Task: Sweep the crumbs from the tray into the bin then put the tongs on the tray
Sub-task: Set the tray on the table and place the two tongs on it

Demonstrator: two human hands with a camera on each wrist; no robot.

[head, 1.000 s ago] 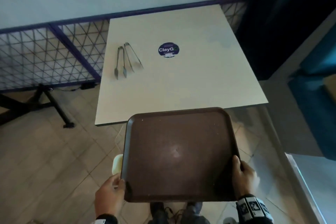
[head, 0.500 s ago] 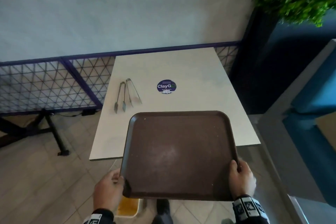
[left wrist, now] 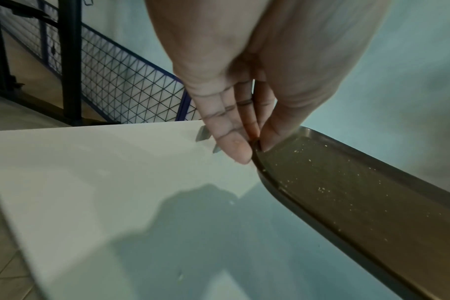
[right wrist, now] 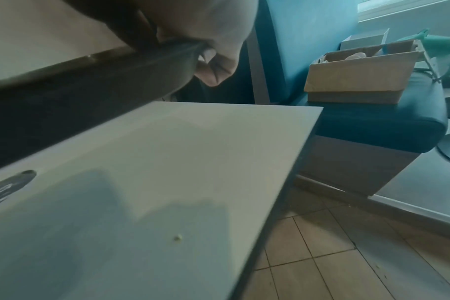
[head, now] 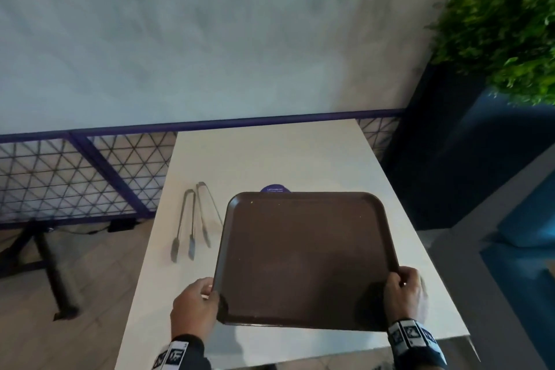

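Note:
I hold a brown tray [head: 303, 252] just above the white table [head: 270, 156], one hand on each near corner. My left hand [head: 198, 303] pinches the tray's left rim [left wrist: 260, 162] between thumb and fingers. My right hand [head: 404, 291] grips the right rim, fingers curled under the tray [right wrist: 90, 81]. A few fine crumbs [left wrist: 321, 188] still speckle the tray surface. Two pairs of metal tongs [head: 192, 219] lie on the table just left of the tray. No bin is in view.
A round blue sticker [head: 274, 189] peeks out past the tray's far edge. One crumb [right wrist: 177, 237] lies on the table. A purple mesh fence [head: 75, 177] stands left, a planter with greenery [head: 504, 36] right. A cardboard box [right wrist: 360, 77] sits on a dark bench.
The tray has moved forward from over the floor to over the table, now covering most of the sticker. Both hands kept their hold. The bin under the tray is out of view.

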